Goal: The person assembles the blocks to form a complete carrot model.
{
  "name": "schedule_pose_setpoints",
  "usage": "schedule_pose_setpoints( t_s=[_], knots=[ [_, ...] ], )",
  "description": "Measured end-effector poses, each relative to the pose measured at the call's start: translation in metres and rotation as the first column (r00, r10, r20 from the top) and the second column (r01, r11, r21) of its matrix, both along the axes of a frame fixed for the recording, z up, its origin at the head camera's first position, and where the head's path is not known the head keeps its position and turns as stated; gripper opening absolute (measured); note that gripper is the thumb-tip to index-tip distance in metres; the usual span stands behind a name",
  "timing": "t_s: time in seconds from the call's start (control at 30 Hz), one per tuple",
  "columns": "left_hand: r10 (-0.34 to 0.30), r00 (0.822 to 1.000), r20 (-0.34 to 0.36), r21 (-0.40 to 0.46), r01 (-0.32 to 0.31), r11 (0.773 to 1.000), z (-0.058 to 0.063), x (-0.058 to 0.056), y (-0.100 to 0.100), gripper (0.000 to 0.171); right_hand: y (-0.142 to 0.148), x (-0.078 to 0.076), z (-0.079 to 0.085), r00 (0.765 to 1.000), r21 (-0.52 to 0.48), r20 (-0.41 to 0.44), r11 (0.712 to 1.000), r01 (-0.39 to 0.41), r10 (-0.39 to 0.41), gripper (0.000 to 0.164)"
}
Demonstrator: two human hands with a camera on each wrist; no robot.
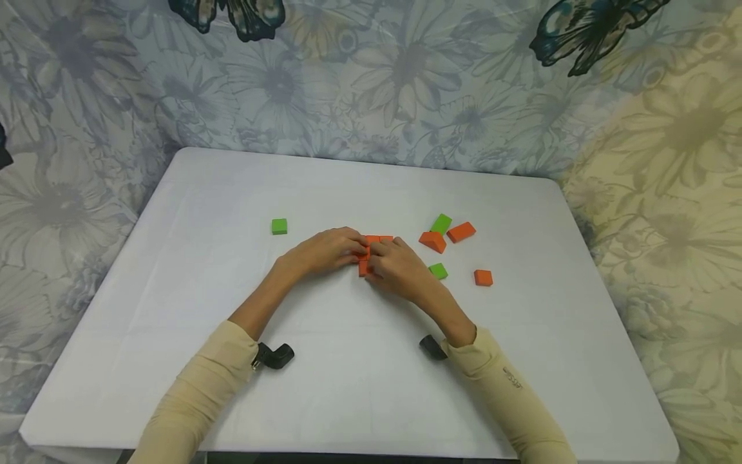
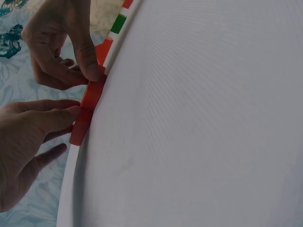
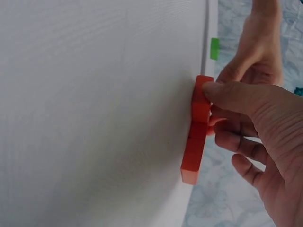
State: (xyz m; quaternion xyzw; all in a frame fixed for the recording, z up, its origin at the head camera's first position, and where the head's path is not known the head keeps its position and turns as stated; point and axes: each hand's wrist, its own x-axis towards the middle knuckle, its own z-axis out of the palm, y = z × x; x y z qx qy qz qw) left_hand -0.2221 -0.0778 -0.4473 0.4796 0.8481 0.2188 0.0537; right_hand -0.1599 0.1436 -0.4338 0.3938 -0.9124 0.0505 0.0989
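Several orange toy blocks [image 1: 379, 238] lie close together between the two hands on a white table. My left hand [image 1: 333, 250] comes in from the left, its thumb and forefinger at the orange block [image 2: 81, 128] on the near left of the group. From the right, my right hand [image 1: 400, 267] pinches another orange block [image 3: 201, 106], with the thumb on its near face. In the head view the fingers hide part of the group. How the blocks join cannot be told fully.
A green block [image 1: 279, 226] lies left of the hands. On the right are green blocks [image 1: 442, 223] [image 1: 438, 270], an orange triangular block [image 1: 433, 241], an orange oblong block [image 1: 461, 232] and a small orange block [image 1: 483, 278]. Flowered cloth [image 1: 406, 77] hangs behind the table [image 1: 348, 386].
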Motion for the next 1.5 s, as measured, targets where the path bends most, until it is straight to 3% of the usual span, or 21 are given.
schedule_pose_setpoints(
  t_s=[0.2, 0.43, 0.7, 0.83, 1.0, 1.2, 1.37, 1.43, 1.5],
  knots=[
    [0.003, 1.000, 0.012, 0.006, -0.003, 1.000, -0.001, 0.000, 0.000, 0.026, -0.002, 0.001, 0.001, 1.000, 0.000, -0.010, 1.000, 0.016, -0.016, 0.024],
    [0.010, 1.000, 0.011, 0.019, -0.010, 1.000, -0.002, 0.000, 0.001, 0.025, -0.002, 0.000, -0.001, 0.999, 0.014, -0.030, 1.000, 0.026, -0.026, 0.021],
    [0.049, 0.998, -0.049, 0.024, -0.048, 0.999, -0.001, 0.003, 0.008, 0.018, 0.001, 0.003, 0.006, 0.998, -0.018, -0.038, 0.999, 0.042, -0.043, 0.024],
    [0.086, 0.994, -0.061, 0.014, -0.085, 0.996, 0.001, 0.005, 0.012, 0.015, 0.010, 0.007, 0.016, 0.991, -0.009, -0.040, 0.992, 0.125, -0.125, 0.019],
    [0.101, 0.991, -0.089, 0.024, -0.099, 0.995, -0.001, 0.006, 0.014, 0.018, 0.038, 0.011, 0.027, 0.963, -0.016, -0.037, 0.963, 0.267, -0.268, 0.012],
    [0.115, 0.988, -0.107, 0.018, -0.114, 0.993, 0.000, 0.008, 0.017, 0.019, 0.084, 0.018, 0.039, 0.902, -0.057, -0.009, 0.900, 0.431, -0.432, 0.012],
    [0.123, 0.986, -0.110, 0.004, -0.124, 0.992, 0.002, 0.009, 0.017, 0.020, 0.120, 0.028, 0.043, 0.789, 0.067, 0.067, 0.791, 0.608, -0.611, 0.017],
    [0.122, 0.987, -0.109, 0.003, -0.122, 0.992, 0.002, 0.009, 0.016, 0.020, 0.131, 0.032, 0.043, 0.737, 0.125, 0.124, 0.747, 0.653, -0.664, 0.020],
    [0.123, 0.986, -0.109, 0.003, -0.123, 0.992, 0.003, 0.009, 0.016, 0.021, 0.139, 0.035, 0.040, 0.695, 0.171, 0.198, 0.723, 0.670, -0.691, 0.026]
  ],
)
